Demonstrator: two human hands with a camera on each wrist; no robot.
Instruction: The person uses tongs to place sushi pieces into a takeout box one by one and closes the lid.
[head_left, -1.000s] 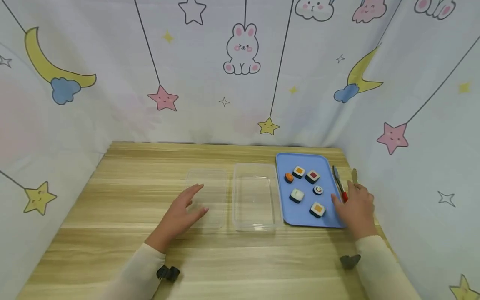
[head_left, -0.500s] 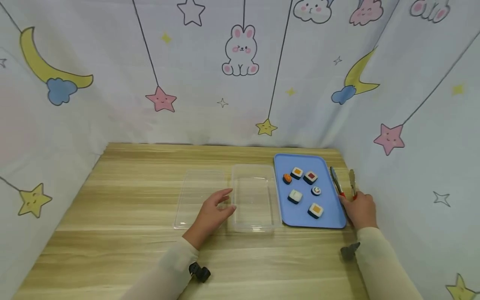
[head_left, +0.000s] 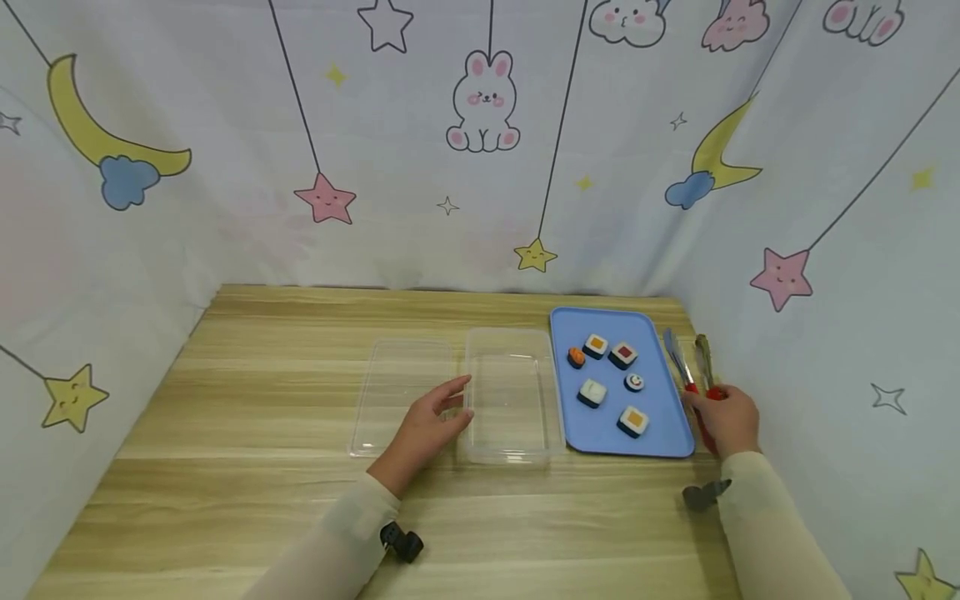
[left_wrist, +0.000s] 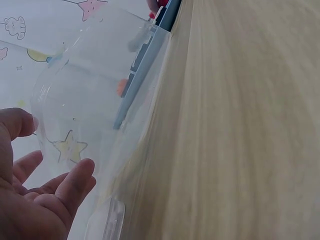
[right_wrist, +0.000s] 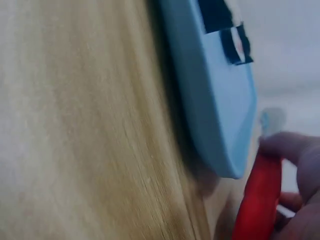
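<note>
My right hand (head_left: 731, 421) grips a pair of tongs (head_left: 706, 354) with red handles and metal arms, just right of the blue tray. In the right wrist view a red handle (right_wrist: 260, 200) lies between the fingers; the tongs' arms stand spread. My left hand (head_left: 427, 429) is by the left wall of a clear plastic box (head_left: 508, 400), fingers loosely bent and apart; whether they touch the wall I cannot tell. Several sushi pieces, among them one with a yellow centre (head_left: 633, 421) and a small orange-topped one (head_left: 576, 357), sit on the blue tray (head_left: 600, 437).
A clear flat lid (head_left: 390, 375) lies left of the box, partly behind the left hand. The wooden table (head_left: 285, 375) ends at a white printed curtain (head_left: 405, 167) at the back and on both sides.
My left hand has moved right, from over the lid to the box's left side. The right hand has come down toward me and taken hold of the tongs by the red handles.
</note>
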